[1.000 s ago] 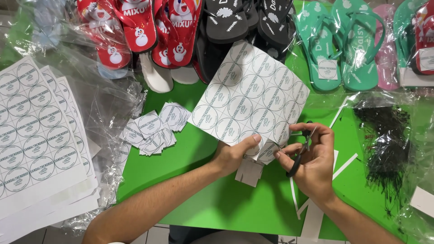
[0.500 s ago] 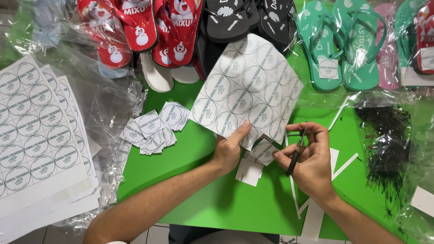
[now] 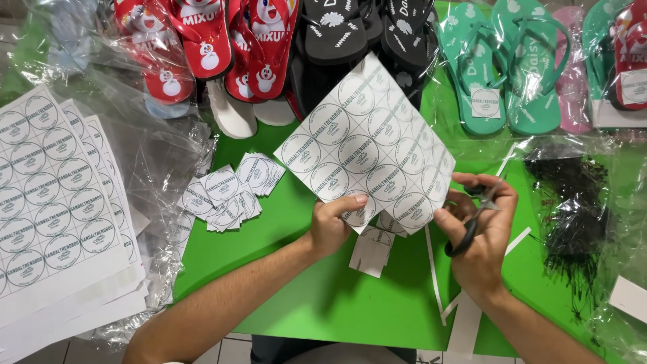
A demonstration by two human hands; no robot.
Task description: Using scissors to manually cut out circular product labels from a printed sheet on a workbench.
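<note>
My left hand (image 3: 335,222) pinches the lower edge of a white sheet of round printed labels (image 3: 367,145), holding it up over the green table (image 3: 323,296). My right hand (image 3: 482,229) grips black-handled scissors (image 3: 472,222) at the sheet's lower right corner; the blades are mostly hidden by my fingers. A small cut paper piece (image 3: 371,253) lies just under my hands. A pile of cut square labels (image 3: 229,192) lies to the left of my left hand.
A stack of full label sheets (image 3: 54,202) lies at left on crinkled clear plastic (image 3: 162,155). Rows of flip-flops, red (image 3: 202,40), black (image 3: 350,34), green (image 3: 502,67), line the far edge. Black plastic fasteners (image 3: 573,202) lie at right. White paper strips (image 3: 465,323) lie near the front edge.
The label sheet has tilted and swung up to the right. My left hand shifted its grip along the lower edge, and the scissors moved right to the sheet's corner.
</note>
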